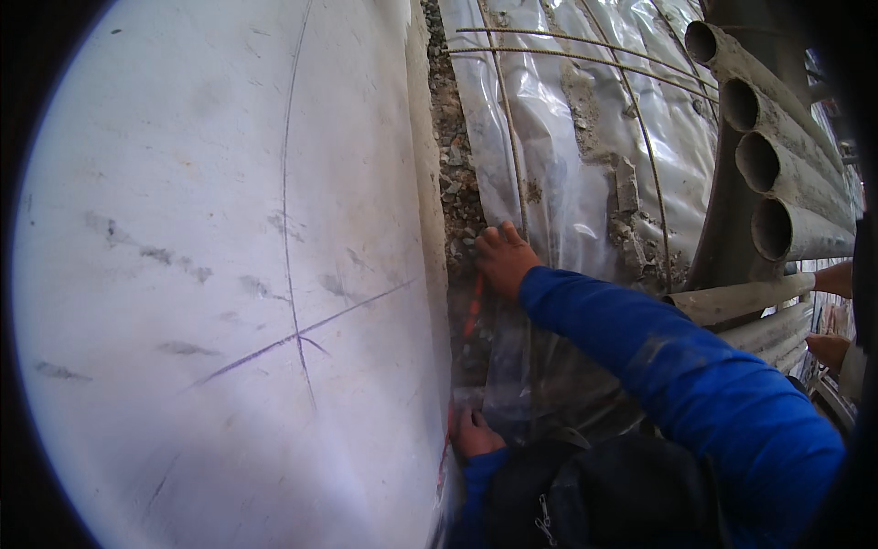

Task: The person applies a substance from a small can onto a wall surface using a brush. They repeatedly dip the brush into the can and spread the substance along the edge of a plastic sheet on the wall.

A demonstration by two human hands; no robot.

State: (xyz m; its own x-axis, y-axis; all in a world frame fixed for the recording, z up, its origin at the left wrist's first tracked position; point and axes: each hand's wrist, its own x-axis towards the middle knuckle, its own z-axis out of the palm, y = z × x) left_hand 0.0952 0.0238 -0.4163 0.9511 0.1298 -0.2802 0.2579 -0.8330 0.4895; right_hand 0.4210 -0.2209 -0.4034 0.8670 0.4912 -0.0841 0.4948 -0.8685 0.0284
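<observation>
My right hand [506, 261] reaches forward in a blue sleeve, its fingers bent at the edge of a clear plastic sheet [555, 137] beside a strip of gravel [453, 154]. Just below that hand shows a narrow orange-red strip [473, 309]; whether the hand grips it is hidden. My left hand [477, 434] is low in the view, close to a pale wall panel [206, 171]. A thin red thing [444, 446] runs along the panel edge next to its fingers, and its hold is unclear. Dark crossed lines [297, 336] are drawn on the panel.
Ribbed steel bars [583, 55] lie over the plastic sheet, with broken concrete [627, 192] among them. Several dirty pipes [772, 230] are stacked at right. Another person's hand [830, 350] is at the right edge. A black bag [617, 487] hangs at my body.
</observation>
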